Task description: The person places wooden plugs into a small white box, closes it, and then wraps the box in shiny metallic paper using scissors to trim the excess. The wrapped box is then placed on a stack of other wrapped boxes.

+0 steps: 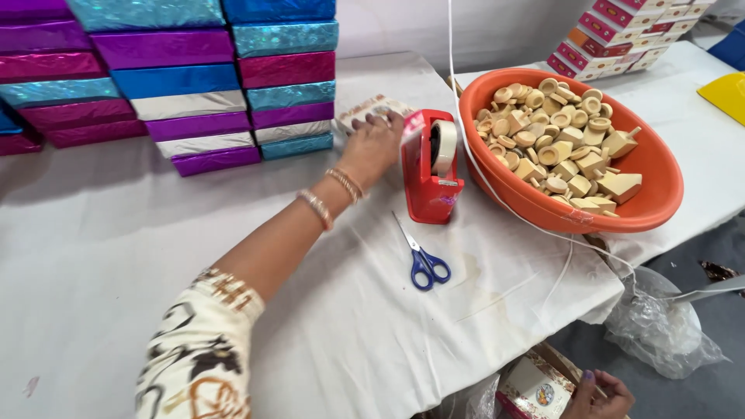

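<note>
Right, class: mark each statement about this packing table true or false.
1. The left hand rests on a small patterned box. True.
2. The blue-handled scissors lie inside the orange plastic bowl. False: they lie on the white cloth.
3. The bowl holds pale wooden pieces. True.
4. The red tape dispenser stands on the stacked shiny boxes. False: it stands on the cloth.

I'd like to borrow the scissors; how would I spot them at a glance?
Find the big orange bowl of wooden pieces, then the red tape dispenser left of it. The scissors lie flat on the white cloth just in front of the dispenser, shut, the only thing there with blue handles.
</note>
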